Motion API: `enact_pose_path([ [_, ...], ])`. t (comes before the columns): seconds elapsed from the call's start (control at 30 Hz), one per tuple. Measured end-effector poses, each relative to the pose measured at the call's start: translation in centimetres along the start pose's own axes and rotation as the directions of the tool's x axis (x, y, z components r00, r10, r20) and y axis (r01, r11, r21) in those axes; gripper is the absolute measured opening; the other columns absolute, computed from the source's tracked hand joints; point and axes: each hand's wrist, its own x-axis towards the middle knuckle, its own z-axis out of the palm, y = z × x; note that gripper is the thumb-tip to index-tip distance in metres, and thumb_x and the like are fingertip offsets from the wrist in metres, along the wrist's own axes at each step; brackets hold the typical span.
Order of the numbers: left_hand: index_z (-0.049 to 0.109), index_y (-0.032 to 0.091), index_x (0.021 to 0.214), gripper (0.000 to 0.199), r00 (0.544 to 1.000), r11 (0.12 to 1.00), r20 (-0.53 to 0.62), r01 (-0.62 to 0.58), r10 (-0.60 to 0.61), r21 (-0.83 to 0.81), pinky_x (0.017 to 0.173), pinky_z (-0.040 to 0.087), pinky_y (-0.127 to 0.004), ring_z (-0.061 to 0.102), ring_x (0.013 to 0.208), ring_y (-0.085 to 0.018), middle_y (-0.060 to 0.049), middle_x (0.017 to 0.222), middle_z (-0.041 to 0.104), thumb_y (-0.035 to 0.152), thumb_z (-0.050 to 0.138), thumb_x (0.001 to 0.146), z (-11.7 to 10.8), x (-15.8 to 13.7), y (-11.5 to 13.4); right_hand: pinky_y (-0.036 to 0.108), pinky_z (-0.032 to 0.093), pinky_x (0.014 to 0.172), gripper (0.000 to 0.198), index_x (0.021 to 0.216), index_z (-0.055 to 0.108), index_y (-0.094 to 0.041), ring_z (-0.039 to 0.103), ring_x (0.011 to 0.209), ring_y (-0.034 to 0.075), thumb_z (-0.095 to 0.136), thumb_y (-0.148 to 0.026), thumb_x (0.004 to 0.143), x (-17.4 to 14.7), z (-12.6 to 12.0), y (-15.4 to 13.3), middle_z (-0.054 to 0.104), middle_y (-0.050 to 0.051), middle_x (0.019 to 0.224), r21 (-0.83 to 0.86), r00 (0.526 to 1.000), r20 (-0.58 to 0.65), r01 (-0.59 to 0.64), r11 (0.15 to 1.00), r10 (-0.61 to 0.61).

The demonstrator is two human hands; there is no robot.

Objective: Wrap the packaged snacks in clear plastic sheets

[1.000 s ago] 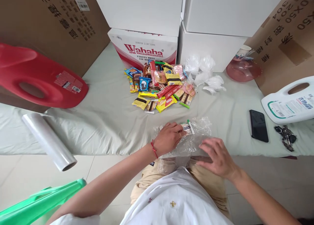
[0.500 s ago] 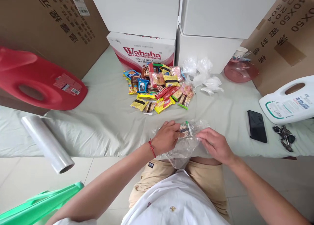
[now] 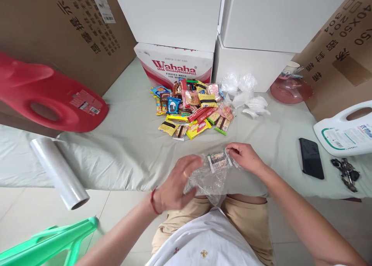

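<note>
A sheet of clear plastic wrap (image 3: 210,182) lies at the front edge of the covered surface and hangs over it. On the wrap rests a small packaged snack (image 3: 219,161) with a see-through wrapper and a dark band. My right hand (image 3: 243,155) pinches the wrap's edge just right of the snack. My left hand (image 3: 180,181), slightly blurred, hovers at the wrap's left side with fingers apart and nothing in them. Behind both hands sits a pile of packaged snacks (image 3: 197,128), and beside it are several crumpled clear plastic bundles (image 3: 243,97).
At left stand a red jug (image 3: 58,95) and a roll of plastic film (image 3: 59,173) jutting over the edge. A phone (image 3: 310,158), keys (image 3: 345,174) and a white bottle (image 3: 345,128) lie at right. Boxes, including a Wahaba-style carton (image 3: 174,64), line the back. A green stool (image 3: 58,239) stands below.
My left hand has let go of the snack and drawn back toward the left. My right hand has shifted slightly up at the wrap's edge, and the snack shows more fully.
</note>
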Motion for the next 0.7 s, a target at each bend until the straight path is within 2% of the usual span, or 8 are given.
enact_pose_path([
  [0.07, 0.039, 0.027, 0.15, 0.072, 0.996, 0.984, -0.015, -0.083, 0.086, 0.157, 0.117, 0.031, -0.064, 0.044, 0.142, -0.037, -0.018, 0.147, 0.051, 0.036, 0.071, 0.085, 1.8, -1.7, 1.3, 0.028, 0.044, 0.064, 0.027, 0.093, 0.074, -0.021, 0.061, 0.069, 0.017, 0.052, -0.037, 0.091, 0.2, 0.0, -0.1, 0.073, 0.001, 0.08, 0.024, 1.0, 0.004, -0.027, 0.999, 0.027],
  [0.13, 0.046, 0.029, 0.142, 0.061, 0.989, 0.954, -0.092, -0.082, 0.113, 0.288, 0.117, 0.029, -0.066, 0.047, 0.14, -0.036, -0.016, 0.142, 0.057, 0.033, 0.072, 0.087, 3.9, -2.4, 2.1, 0.028, 0.043, 0.063, 0.027, 0.092, 0.073, -0.021, 0.059, 0.067, 0.016, 0.053, -0.039, 0.091, 0.5, 0.1, 0.0, 0.071, 0.001, 0.077, 0.033, 0.999, 0.012, -0.046, 0.998, 0.046],
  [0.27, 0.063, 0.022, 0.105, 0.01, 0.945, 0.953, -0.309, 0.184, -0.105, 0.239, 0.095, 0.047, -0.044, 0.067, 0.095, -0.021, -0.005, 0.093, 0.073, 0.022, 0.056, 0.098, 6.0, -0.9, 1.7, 0.027, 0.043, 0.059, 0.033, 0.099, 0.072, -0.02, 0.056, 0.063, 0.016, 0.053, -0.046, 0.092, 0.9, -0.1, 0.4, 0.066, 0.0, 0.072, 0.073, 0.998, 0.037, -0.054, 0.996, 0.052],
  [0.33, 0.062, 0.021, 0.087, 0.021, 0.876, 0.918, -0.403, 0.356, -0.263, 0.175, 0.078, 0.047, -0.037, 0.064, 0.078, -0.018, -0.002, 0.076, 0.068, 0.024, 0.049, 0.102, 5.8, 0.2, 1.0, 0.028, 0.048, 0.062, 0.041, 0.112, 0.069, -0.02, 0.058, 0.066, 0.017, 0.052, -0.053, 0.094, 0.5, -0.7, 0.5, 0.066, 0.001, 0.077, 0.129, 0.999, 0.032, -0.034, 0.991, 0.031],
  [0.43, 0.061, 0.021, 0.08, 0.031, 0.802, 0.846, -0.454, 0.505, -0.389, 0.168, 0.069, 0.042, -0.033, 0.063, 0.075, -0.019, -0.002, 0.071, 0.065, 0.03, 0.044, 0.104, 5.1, 1.3, -0.1, 0.033, 0.054, 0.076, 0.055, 0.137, 0.056, -0.022, 0.065, 0.084, 0.02, 0.047, -0.059, 0.098, -1.2, -1.9, 0.3, 0.07, 0.006, 0.1, 0.121, 0.999, 0.005, 0.04, 0.992, -0.041],
  [0.57, 0.053, 0.021, 0.068, 0.039, 0.744, 0.768, -0.468, 0.611, -0.476, 0.191, 0.068, 0.039, -0.031, 0.06, 0.069, -0.018, -0.002, 0.065, 0.06, 0.034, 0.043, 0.104, 5.0, 1.5, -1.6, 0.043, 0.053, 0.098, 0.093, 0.156, 0.037, -0.026, 0.062, 0.118, 0.029, 0.076, -0.062, 0.079, -3.9, -2.6, 0.7, 0.064, 0.012, 0.131, -0.077, 0.989, 0.024, 0.147, 0.986, -0.146],
  [0.63, 0.048, 0.021, 0.064, 0.042, 0.715, 0.724, -0.484, 0.656, -0.505, 0.213, 0.067, 0.037, -0.03, 0.056, 0.064, -0.018, -0.001, 0.061, 0.057, 0.034, 0.043, 0.103, 5.1, 1.5, -2.3, 0.045, 0.053, 0.099, 0.087, 0.153, 0.042, -0.028, 0.063, 0.117, 0.029, 0.078, -0.055, 0.079, -4.6, -2.5, 1.3, 0.067, 0.011, 0.127, -0.137, 0.992, 0.008, 0.122, 0.983, -0.122],
  [0.7, 0.047, 0.021, 0.063, 0.042, 0.698, 0.689, -0.487, 0.684, -0.525, 0.238, 0.067, 0.035, -0.03, 0.054, 0.062, -0.018, -0.001, 0.059, 0.055, 0.035, 0.044, 0.103, 5.2, 1.4, -2.8, 0.043, 0.055, 0.092, 0.058, 0.14, 0.057, -0.028, 0.067, 0.106, 0.027, 0.069, -0.049, 0.088, -4.6, -2.7, 1.9, 0.072, 0.009, 0.114, -0.111, 0.999, -0.029, 0.038, 0.993, -0.042],
])
